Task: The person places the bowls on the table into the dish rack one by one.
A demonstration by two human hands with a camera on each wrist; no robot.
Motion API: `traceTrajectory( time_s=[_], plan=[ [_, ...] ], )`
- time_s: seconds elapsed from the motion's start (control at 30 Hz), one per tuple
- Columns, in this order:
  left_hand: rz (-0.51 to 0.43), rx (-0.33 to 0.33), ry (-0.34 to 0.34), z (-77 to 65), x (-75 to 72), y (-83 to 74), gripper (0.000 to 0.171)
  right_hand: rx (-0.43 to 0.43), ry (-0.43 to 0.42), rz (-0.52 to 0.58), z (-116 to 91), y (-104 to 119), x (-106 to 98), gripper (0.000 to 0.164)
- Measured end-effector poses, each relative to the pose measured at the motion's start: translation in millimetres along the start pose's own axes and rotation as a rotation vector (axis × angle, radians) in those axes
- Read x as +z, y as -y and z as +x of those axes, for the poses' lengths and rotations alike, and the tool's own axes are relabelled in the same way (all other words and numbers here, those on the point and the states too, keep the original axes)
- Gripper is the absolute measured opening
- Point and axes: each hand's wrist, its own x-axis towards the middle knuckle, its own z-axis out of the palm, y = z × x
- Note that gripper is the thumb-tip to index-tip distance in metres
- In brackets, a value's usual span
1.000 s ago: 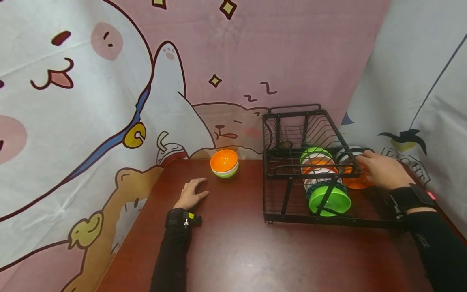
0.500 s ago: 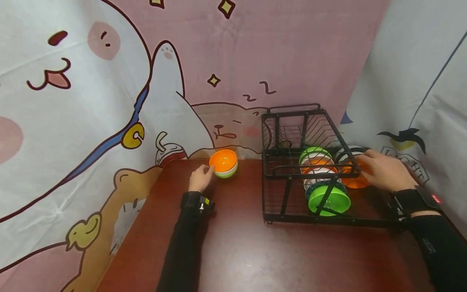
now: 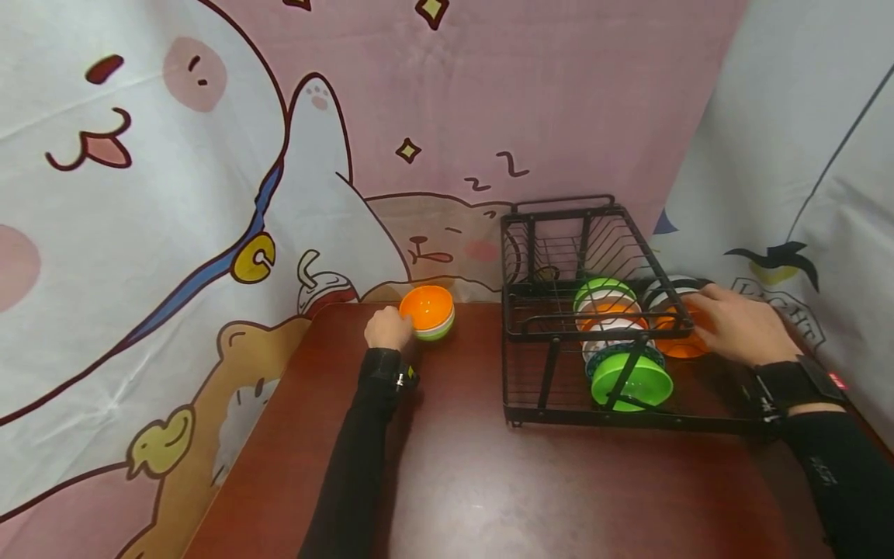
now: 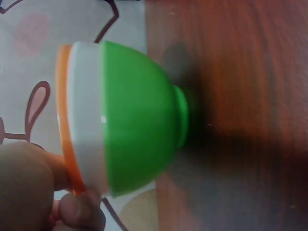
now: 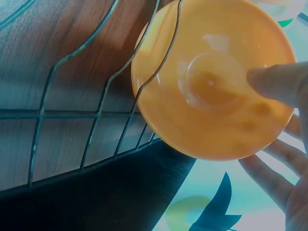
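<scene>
A nested stack stands near the table's back edge: an orange bowl [image 3: 426, 307] inside a white bowl [image 4: 89, 115] inside a green bowl [image 4: 139, 120]. My left hand [image 3: 388, 329] pinches the orange bowl's rim at its left side. At the black dish rack's right end, my right hand [image 3: 743, 326] holds another orange bowl [image 5: 216, 86], thumb inside and fingers behind it. That bowl sits tilted on its edge behind the rack's wires. A row of bowls, with a green bowl [image 3: 632, 380] in front, stands in the lower tier.
The black two-tier dish rack [image 3: 594, 420] takes up the right back of the brown table [image 3: 475, 481]. Its upper basket [image 3: 580, 268] overhangs part of the lower tier. A black-and-white striped bowl [image 3: 670, 289] is behind the right hand's bowl. A printed cloth [image 3: 559, 101] hangs behind.
My left hand has moved forward and right to the bowl stack, and its fingers have closed on the orange rim. My right hand stays at its bowl, nearly still.
</scene>
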Motion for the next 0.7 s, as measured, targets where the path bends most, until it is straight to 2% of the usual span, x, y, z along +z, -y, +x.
traceTrajectory(
  time_s=[0.13, 0.27, 0.4, 0.57, 0.63, 0.7],
  plan=[
    [0.006, 0.037, -0.038, -3.0, -9.5, -4.1, 0.036, 0.004, 0.002, 0.004, -0.2, -0.1, -0.5, 0.051],
    [-0.045, 0.097, -0.133, -7.8, -28.1, -7.8, 0.033, 0.024, 0.042, 0.049, -2.4, -4.6, -4.0, 0.054],
    [-0.139, 0.184, -0.207, -18.3, -65.2, -15.3, 0.034, 0.047, 0.07, 0.09, -4.6, -5.3, -16.8, 0.058],
    [-0.268, 0.308, -0.297, -33.6, -120.2, -30.1, 0.039, 0.031, 0.005, 0.074, -5.5, -2.2, -35.0, 0.058],
    [-0.312, 0.347, -0.322, -38.5, -135.9, -35.2, 0.039, 0.029, -0.013, 0.069, -5.9, -0.8, -38.9, 0.057],
    [-0.338, 0.364, -0.322, -42.6, -145.7, -39.2, 0.039, 0.037, -0.003, 0.072, -6.7, -0.1, -40.3, 0.056]
  ],
)
